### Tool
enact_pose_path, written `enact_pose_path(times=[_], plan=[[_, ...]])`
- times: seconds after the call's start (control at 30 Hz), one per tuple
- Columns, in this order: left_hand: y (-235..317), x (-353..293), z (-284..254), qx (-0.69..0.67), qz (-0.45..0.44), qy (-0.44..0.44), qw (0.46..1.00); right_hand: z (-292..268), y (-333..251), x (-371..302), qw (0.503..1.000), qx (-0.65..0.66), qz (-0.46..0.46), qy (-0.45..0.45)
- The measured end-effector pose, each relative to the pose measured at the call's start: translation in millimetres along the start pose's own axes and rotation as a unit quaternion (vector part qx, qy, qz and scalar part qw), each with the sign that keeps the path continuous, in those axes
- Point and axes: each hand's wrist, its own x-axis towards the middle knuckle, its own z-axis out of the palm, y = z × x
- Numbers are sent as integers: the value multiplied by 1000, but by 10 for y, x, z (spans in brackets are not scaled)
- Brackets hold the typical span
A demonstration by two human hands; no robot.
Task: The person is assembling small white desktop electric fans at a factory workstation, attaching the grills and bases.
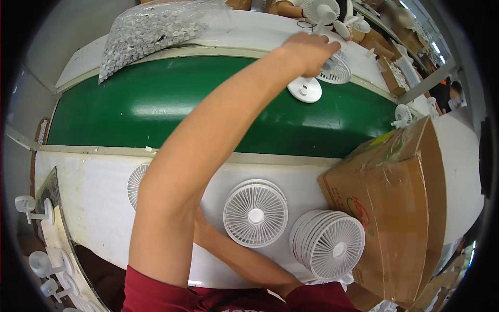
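My left hand point(311, 52) reaches far across the green conveyor belt point(156, 104) and grips a small white desk fan point(333, 70) by its head. The fan's round base point(305, 89) rests on the belt. My right hand point(200, 224) crosses under my left arm on the white worktable point(88, 197). Its fingers are hidden behind that arm, close to a white fan grille point(136, 182) that shows only in part. What it holds cannot be seen.
Two stacks of white fan grilles point(255, 213) point(330, 243) lie on the table beside a taped cardboard box point(395, 197). A clear bag of small white parts point(150, 31) lies beyond the belt. Another fan point(403, 115) stands at the belt's right end. Finished fans point(31, 208) stand at the left.
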Motion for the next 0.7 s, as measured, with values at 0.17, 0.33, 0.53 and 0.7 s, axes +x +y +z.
enact_pose_path(times=[0.17,0.33,0.53,0.7], plan=[[126,-223,58,-17,-44,-24,999,2,16,-32,999,35,16,3],[1,-875,-307,2,-89,33,995,-151,-6,24,990,-6,23,-137],[-325,-1681,-1535,2,-282,97,955,-299,231,216,986,-42,-19,-159],[-159,-2239,-1914,219,-356,158,895,-717,1012,365,980,-39,-71,-181]])
